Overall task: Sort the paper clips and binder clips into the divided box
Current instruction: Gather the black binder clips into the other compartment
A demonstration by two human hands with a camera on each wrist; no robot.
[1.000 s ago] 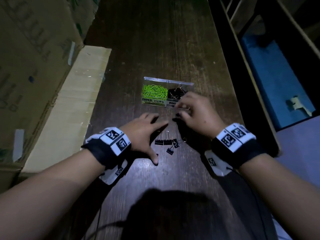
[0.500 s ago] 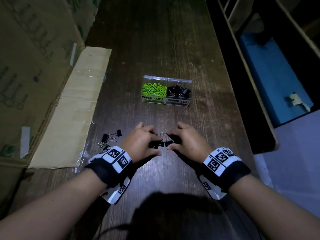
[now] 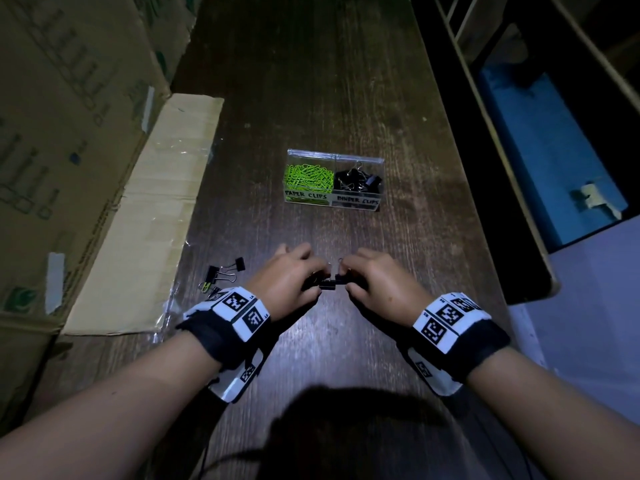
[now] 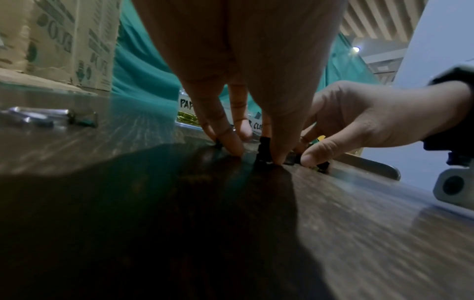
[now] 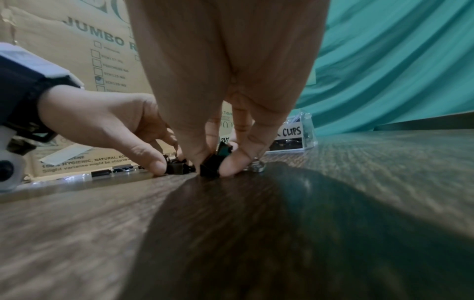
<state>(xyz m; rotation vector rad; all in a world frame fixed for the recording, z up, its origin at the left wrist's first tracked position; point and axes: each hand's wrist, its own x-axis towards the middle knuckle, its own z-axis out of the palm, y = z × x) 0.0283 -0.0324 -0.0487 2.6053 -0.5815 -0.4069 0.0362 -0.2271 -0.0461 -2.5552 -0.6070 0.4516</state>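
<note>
On the dark wooden table [image 3: 346,81], both hands pinch black binder clips [image 3: 329,285] near the divided box [image 3: 334,157]: left hand [image 3: 289,280], right hand [image 3: 377,282]. Best lift cleanly, then drop them right of the divider.

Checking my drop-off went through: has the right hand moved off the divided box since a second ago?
Yes. The right hand has pulled back from the divided box toward the person and now pinches binder clips on the table beside the left hand.
</note>
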